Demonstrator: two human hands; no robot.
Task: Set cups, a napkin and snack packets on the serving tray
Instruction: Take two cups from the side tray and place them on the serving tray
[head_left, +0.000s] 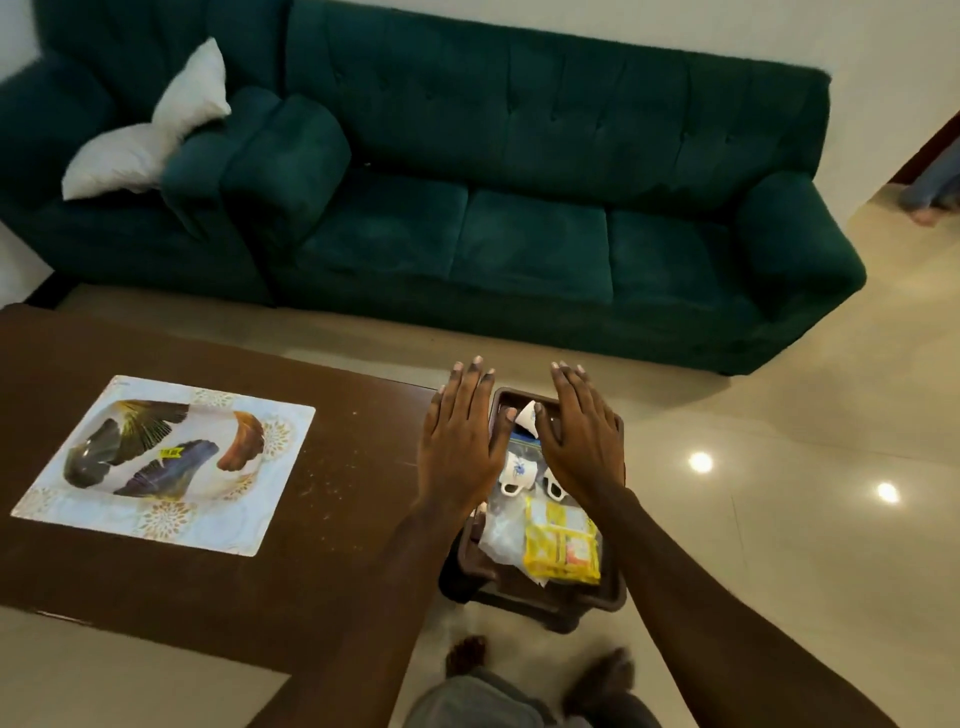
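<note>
hovering over a loaded tray (608, 597), both hands flat and open, palms down, fingers spread, gripping nothing. tray is dark brown, sits on what looks like a low stool just off the right end of the table (322, 519), floor below it. on the tray: yellow packet (561, 545) at the near end, clear packet (501, 535) just left of it and touching, two white cups (517, 473) in the middle lying close together with handles toward the person, a bit of white napkin (530, 413) at the far end, something blue between napkin and cups, can't tell what.

left hand (460, 441) is over the tray's left rim, partly over the table edge. right hand (584, 431) covers the far right part of the tray and hides part of the second cup. cups lie between the two hands, packets nearer the person, under the wrists. can't tell if either palm touches anything.

judgement: all listed items look placed, so this reads as a last check or the start of a lift. to do it well, drop hands to the two long rims, grip evenly, keep it level since cups on their sides can roll and packets slide. stool is narrow, so avoid pressing on one side.

placemat (166, 462) on the table and green sofa (519, 208) behind are not involved.
</note>
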